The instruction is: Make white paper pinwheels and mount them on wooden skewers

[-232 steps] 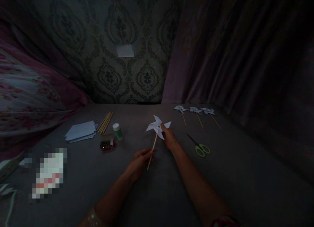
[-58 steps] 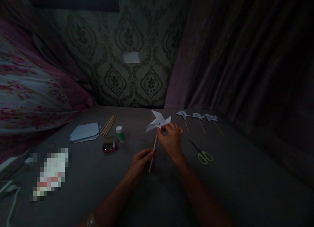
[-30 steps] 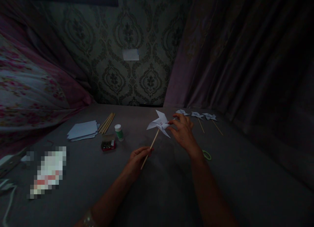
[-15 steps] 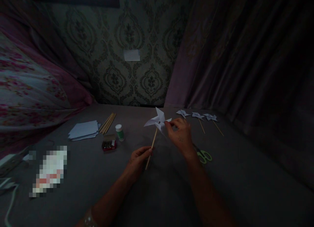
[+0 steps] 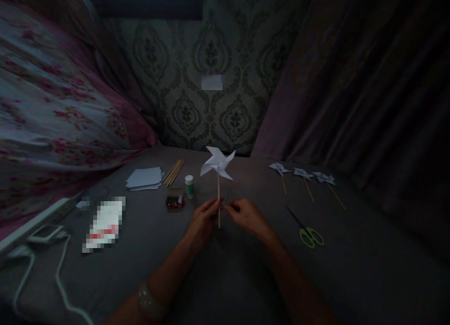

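Note:
A white paper pinwheel stands upright in front of me on a thin wooden stick, with a small pin at its centre. My left hand pinches the lower part of the stick, whose end shows below the fingers. Close to the stick on its right is my right hand, its fingers bent and pressed together; whether it touches the stick or holds anything is too dark to tell.
Left lie a paper stack, wooden sticks, a pin box, a glue bottle and a power strip. Right are green-handled scissors and three pinwheels.
My right hand has left the paper blade and come down beside the stick. The pinwheel has turned and its stick is more upright. The camera view has shifted left.

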Action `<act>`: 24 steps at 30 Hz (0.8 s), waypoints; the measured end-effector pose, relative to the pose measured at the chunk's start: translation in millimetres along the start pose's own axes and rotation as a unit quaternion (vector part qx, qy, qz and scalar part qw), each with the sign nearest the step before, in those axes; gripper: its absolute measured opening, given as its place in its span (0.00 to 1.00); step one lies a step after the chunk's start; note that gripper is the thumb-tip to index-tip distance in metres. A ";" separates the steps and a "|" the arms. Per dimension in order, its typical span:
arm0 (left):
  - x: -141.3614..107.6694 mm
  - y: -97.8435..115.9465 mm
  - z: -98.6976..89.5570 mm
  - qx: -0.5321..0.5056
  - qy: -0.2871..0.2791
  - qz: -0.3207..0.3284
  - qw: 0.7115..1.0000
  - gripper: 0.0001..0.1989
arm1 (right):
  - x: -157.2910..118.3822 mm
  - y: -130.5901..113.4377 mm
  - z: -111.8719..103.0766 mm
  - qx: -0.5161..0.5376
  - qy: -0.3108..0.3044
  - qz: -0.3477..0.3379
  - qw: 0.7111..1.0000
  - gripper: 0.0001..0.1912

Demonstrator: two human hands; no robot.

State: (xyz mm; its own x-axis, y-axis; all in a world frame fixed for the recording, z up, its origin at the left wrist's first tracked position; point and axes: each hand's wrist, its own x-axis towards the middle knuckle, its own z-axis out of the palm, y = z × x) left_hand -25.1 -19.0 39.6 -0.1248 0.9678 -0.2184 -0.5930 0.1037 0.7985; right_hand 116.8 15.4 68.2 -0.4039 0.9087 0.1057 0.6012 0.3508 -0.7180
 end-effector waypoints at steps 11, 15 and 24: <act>6.4 0.3 -9.8 0.028 0.005 0.059 0.998 0.19 | 6.2 1.6 42.7 0.230 -0.087 0.032 0.969 0.16; 9.1 -0.5 -14.3 0.065 0.019 0.070 0.995 0.19 | 9.7 4.7 32.9 0.242 -0.046 0.076 0.966 0.17; 7.3 -5.8 -11.3 0.118 -0.087 -0.035 0.989 0.16 | 18.2 20.3 7.9 0.288 0.042 0.108 0.950 0.17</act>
State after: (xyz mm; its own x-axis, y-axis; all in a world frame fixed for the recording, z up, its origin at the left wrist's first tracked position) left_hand -31.6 -15.1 27.0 0.0598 0.9791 -0.1945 -0.3916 0.2022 0.8976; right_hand 116.2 37.3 50.1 -0.2424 0.9689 -0.0502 0.1765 -0.0069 -0.9843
